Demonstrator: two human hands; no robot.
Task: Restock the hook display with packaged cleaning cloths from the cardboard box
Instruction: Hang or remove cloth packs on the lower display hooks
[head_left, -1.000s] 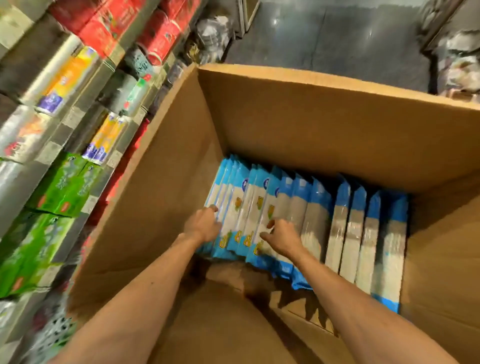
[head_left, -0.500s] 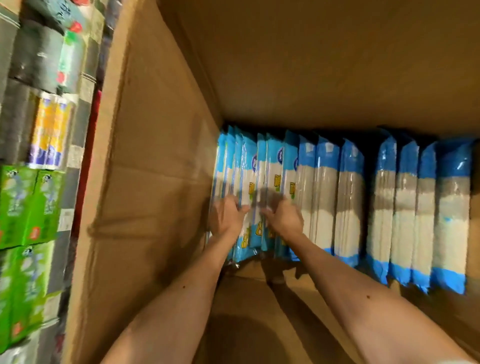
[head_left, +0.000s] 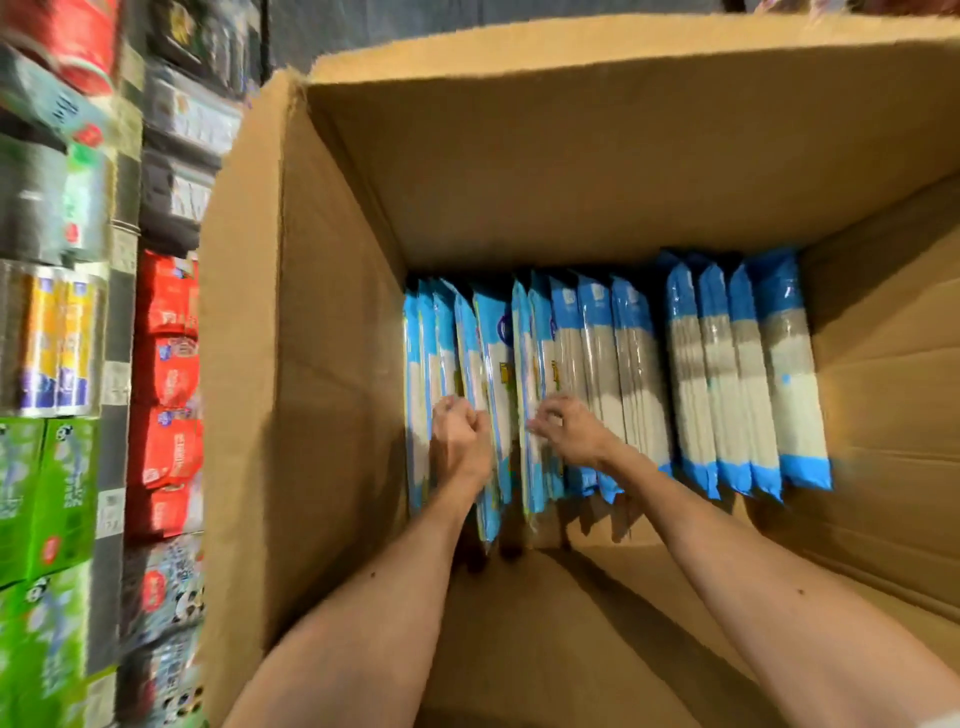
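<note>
Two hands work inside the cardboard box (head_left: 337, 364), where the left hand (head_left: 460, 436) has closed round the leftmost packaged cleaning cloths (head_left: 444, 338) and the right hand (head_left: 569, 428) pinches the neighbouring packs (head_left: 540, 332), a gap newly opened between them, so a bundle seems ready to lift.

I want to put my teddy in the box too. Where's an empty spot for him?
The bare box floor in front of the cloth packs, between the arms and rightward, is free. A narrow gap splits the row before the four right-hand packs. Near the left wall it's crowded: tight packs, left hand and right hand among them.
</note>
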